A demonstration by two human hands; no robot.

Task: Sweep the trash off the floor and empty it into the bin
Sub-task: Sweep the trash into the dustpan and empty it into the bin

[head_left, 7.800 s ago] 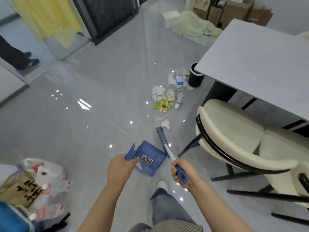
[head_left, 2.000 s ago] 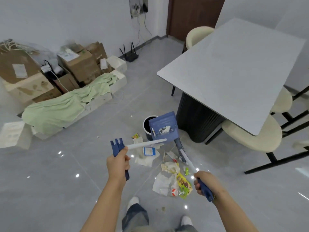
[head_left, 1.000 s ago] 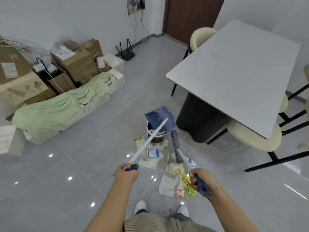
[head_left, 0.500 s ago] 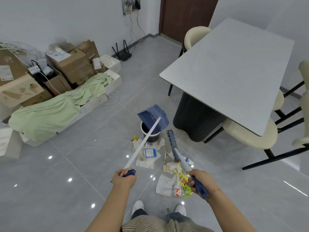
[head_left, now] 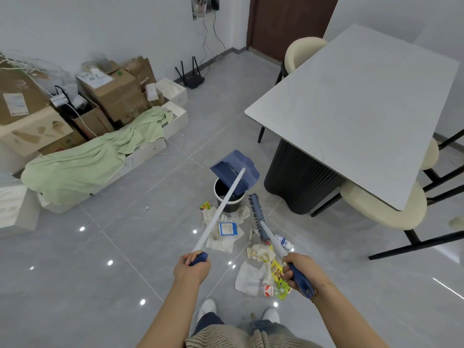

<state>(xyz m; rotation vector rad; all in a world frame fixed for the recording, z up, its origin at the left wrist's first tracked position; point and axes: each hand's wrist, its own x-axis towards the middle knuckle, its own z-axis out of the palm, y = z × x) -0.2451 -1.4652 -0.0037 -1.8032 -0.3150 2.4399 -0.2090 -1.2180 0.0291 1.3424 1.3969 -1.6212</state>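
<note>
trash [head_left: 261, 270] lies scattered on the floor [head_left: 120, 247] between the feet and the bin [head_left: 227, 197]. the left hand [head_left: 192, 268] grips the dustpan [head_left: 236, 172] handle, tipping the pan over the bin to empty it. the right hand [head_left: 298, 270] holds the broom [head_left: 257, 214] aside, bristles raised.

Dustpan tipped over the bin, broom held beside it

The left hand [head_left: 192, 268] grips the long white handle of the blue dustpan [head_left: 234, 169], which tilts above the round bin [head_left: 227, 194]. The right hand [head_left: 300, 268] grips the broom [head_left: 258, 217], its brush head just right of the bin. Trash [head_left: 261, 272] lies on the grey floor [head_left: 113, 247] nearer the feet.
</note>
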